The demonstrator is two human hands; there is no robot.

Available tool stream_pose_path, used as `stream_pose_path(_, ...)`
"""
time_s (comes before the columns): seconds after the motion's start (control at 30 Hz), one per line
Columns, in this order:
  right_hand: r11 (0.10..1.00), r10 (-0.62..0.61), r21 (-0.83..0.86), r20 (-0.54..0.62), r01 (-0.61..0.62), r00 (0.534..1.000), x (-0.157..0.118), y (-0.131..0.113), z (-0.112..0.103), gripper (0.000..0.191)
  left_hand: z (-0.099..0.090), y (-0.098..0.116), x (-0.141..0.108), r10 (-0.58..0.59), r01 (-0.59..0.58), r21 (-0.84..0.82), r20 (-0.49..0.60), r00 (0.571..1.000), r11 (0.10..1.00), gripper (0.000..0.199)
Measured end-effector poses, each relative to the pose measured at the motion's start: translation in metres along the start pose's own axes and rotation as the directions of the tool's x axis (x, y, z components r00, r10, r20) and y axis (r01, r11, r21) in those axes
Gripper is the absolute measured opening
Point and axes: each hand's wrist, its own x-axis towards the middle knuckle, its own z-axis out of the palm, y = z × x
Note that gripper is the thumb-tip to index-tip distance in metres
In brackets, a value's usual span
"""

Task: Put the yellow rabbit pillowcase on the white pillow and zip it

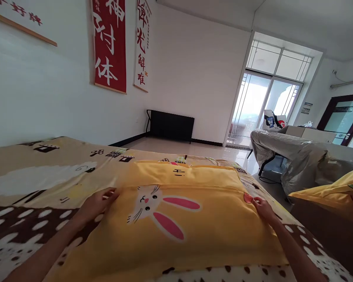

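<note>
A yellow pillowcase (217, 227) with a white rabbit face and pink ears lies across the bed in front of me, looking filled out. Its far strip is folded along a seam and bears the letters "Hi". My left hand (101, 201) grips the pillowcase's left edge with curled fingers. On the right edge, beside a small red patch, my right hand (263, 207) pinches the cloth between thumb and fingers. Beneath it all spreads a beige and brown patterned blanket (67, 172) with a sheep print.
Another yellow cloth (335, 186) rests at the right on a dark brown surface. Beyond stands a table under plastic sheeting (306, 156), holding boxes and a bag (273, 120). A black folded panel (172, 125) leans near the far wall. Hanging scrolls (110, 47) line the left wall.
</note>
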Motion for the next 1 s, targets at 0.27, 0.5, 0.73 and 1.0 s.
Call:
stream_pose_path(0.27,0.7,-0.613,-0.338,0.168,0.63,0.772,-0.09,-0.138,0.049,0.051,0.027,0.094,-0.059,0.645,-0.686,0.15,0.246,0.724,0.713,0.066)
stream_pose_path(0.5,0.264,-0.768,-0.257,0.528,0.93,0.364,-0.177,-0.161,0.128,0.063,0.114,0.124,-0.125,0.759,-0.83,0.342,0.352,0.548,0.441,0.069)
stream_pose_path(0.73,0.182,-0.878,-0.533,0.289,0.826,0.38,-0.171,-0.122,0.146,0.062,0.123,0.089,-0.119,0.851,-0.739,0.542,0.079,0.52,0.401,0.056)
stream_pose_path(1.0,0.232,-0.81,-0.654,0.281,0.72,0.515,-0.146,-0.08,0.091,0.073,0.093,0.039,-0.104,0.753,-0.664,0.522,0.063,0.655,0.535,0.061)
